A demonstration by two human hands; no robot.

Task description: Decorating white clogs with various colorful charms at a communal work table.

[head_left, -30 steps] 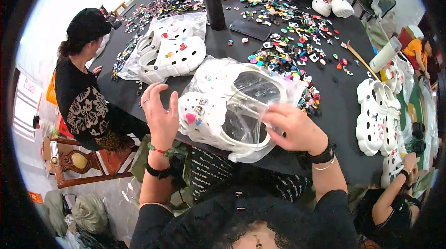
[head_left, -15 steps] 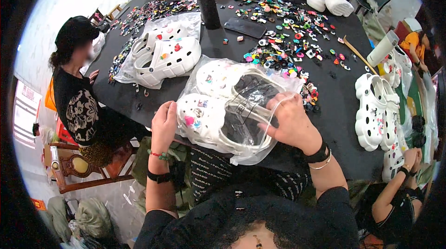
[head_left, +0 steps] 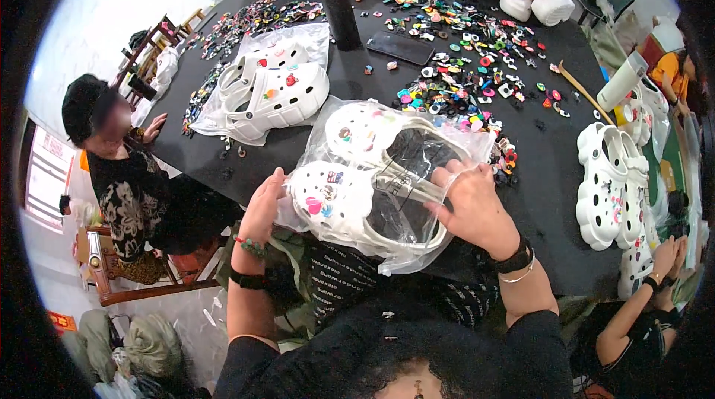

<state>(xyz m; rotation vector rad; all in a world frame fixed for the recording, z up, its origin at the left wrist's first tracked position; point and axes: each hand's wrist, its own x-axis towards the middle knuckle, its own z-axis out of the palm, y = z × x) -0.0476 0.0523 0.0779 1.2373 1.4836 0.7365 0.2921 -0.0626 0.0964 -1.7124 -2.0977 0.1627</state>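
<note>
A pair of white clogs point(head_left: 333, 192) with colourful charms lies inside a clear plastic bag point(head_left: 406, 239) at the table's near edge, toes toward the left. My left hand point(head_left: 262, 209) grips the toe end of the bag; some of its fingers are hidden behind it. At the heel end, my right hand point(head_left: 477, 202) has its fingers curled on the bag's edge, with the thumb near the heel straps. Just beyond, another pair of white clogs point(head_left: 287, 97) with charms rests on a plastic bag.
Loose charms point(head_left: 477, 71) are heaped across the black table point(head_left: 536, 250). A black cylinder point(head_left: 339, 12), a phone point(head_left: 401, 48) and a light bottle point(head_left: 622, 80) stand or lie farther off. More white clogs point(head_left: 602, 187) line the right edge. Other people point(head_left: 112, 168) are around the table.
My right hand has shifted slightly right and down, still on the bag. The bagged clogs have moved a little with it. The person at left has leaned away from the table.
</note>
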